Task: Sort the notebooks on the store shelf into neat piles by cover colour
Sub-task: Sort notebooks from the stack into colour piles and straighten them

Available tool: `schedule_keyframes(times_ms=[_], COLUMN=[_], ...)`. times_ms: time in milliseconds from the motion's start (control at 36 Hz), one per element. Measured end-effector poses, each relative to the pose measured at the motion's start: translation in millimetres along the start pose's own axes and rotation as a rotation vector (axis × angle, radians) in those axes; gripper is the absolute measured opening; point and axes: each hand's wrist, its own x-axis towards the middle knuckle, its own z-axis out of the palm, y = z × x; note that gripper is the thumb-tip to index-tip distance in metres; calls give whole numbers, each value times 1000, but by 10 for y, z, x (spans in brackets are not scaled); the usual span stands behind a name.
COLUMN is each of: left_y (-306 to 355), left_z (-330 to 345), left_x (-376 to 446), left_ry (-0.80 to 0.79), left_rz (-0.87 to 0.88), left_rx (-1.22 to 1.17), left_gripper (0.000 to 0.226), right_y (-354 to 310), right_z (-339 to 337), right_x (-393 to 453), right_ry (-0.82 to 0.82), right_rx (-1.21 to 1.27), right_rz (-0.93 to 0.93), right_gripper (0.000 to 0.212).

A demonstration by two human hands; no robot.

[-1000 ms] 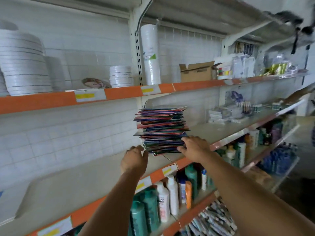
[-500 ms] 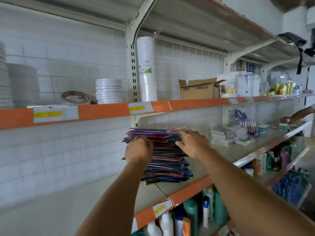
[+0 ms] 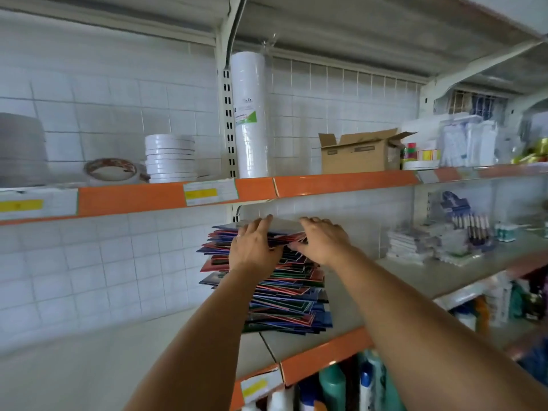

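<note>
1. A tall, ragged stack of notebooks in red, blue and green covers stands on the middle shelf, near its orange front edge.
2. The left hand lies on the top of the stack, fingers straight and reaching over the uppermost cover.
3. The right hand rests on the top too, fingers bent over the upper notebooks; whether it pinches any, I cannot tell.
4. On the shelf above sit a cardboard box, stacked white tape rolls and a tall wrapped white roll.
</note>
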Motion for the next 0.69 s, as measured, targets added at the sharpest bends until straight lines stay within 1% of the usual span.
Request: schedule_keyframes(times_ms=[83, 167, 278, 361, 472, 583, 694], left_y=[120, 235, 317, 328, 329, 279, 230], left_z=[68, 103, 125, 112, 28, -28, -53], left_x=[11, 4, -7, -7, -7, -19, -32], left_ry=[-84, -122, -17, 43, 46, 42, 26], left_rz=[-43, -83, -115, -115, -146, -124, -58], left_rx=[22, 49, 92, 109, 125, 196, 260], left_gripper=[78, 74, 49, 30, 21, 18, 35], right_y=[67, 120, 204, 268, 317, 277, 194], right_z=[0, 27, 102, 142, 176, 224, 239], right_x=[63, 86, 76, 57, 53, 84, 115], right_ry=[-6, -18, -16, -11, -9, -37, -29], right_rx=[11, 25, 61, 100, 153, 197, 219], right_rz=[-62, -103, -134, -115, -69, -33, 1], right_gripper=[72, 72, 78, 83, 89, 92, 93])
